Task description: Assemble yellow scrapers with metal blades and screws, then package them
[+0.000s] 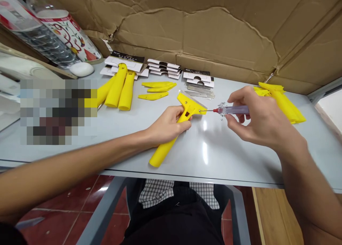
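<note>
My left hand (171, 125) is wrapped round the neck of a yellow scraper (167, 149), which lies slanted with its wide head away from me. A metal blade (196, 99) shows along the head's far edge. In my right hand (256, 116) is a screwdriver (232, 110) with a clear purple handle, held nearly level between thumb and fingers. Its thin shaft reaches left, and the tip meets a screw at the right end of the scraper head. A small pile of screws (222, 105) lies behind and around the screwdriver's red collar.
Yellow handles (126, 95) lie at the left back beside folded cards (164, 68). Flat yellow strips (157, 95) and loose metal blades (200, 92) sit behind the scraper. More yellow parts (290, 102) are heaped at the right. Bottles (66, 35) stand back left; cardboard (187, 31) walls the rear.
</note>
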The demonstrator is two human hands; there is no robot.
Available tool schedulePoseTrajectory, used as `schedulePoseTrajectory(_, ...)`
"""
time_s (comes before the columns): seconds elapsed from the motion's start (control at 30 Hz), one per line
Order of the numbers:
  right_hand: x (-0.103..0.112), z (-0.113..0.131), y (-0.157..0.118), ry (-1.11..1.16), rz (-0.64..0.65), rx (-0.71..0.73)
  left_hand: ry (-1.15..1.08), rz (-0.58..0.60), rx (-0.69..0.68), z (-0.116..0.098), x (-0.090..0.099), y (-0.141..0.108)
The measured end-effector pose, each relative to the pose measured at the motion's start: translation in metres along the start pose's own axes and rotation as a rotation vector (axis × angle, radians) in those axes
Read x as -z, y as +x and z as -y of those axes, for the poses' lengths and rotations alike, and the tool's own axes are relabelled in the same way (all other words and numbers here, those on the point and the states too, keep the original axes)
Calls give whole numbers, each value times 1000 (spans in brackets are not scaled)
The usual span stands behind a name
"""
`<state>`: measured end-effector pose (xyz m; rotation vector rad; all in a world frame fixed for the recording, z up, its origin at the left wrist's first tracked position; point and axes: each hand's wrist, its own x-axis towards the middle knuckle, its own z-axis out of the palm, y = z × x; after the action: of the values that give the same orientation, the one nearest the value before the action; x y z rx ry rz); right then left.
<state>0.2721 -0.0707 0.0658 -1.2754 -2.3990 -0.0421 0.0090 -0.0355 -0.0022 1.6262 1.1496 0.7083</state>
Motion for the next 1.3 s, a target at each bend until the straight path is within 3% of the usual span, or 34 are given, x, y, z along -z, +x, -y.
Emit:
schedulePoseTrajectory(0.1, -2, -3, -1, 43, -8, 52, 10, 1, 5, 0, 0, 0)
schedulePoseTrajectory(0.37, -8, -5, 3, -96, -129, 33, -7, 20, -16, 1, 1, 0)
schedulePoseTrajectory(0.93, 0, 2, 5, 25, -32, 57, 4, 13, -1, -1, 0, -1)
schedulePoseTrajectory(1.3, -1, -2, 3, 11, -145, 115, 0, 3, 1, 1, 1, -1)
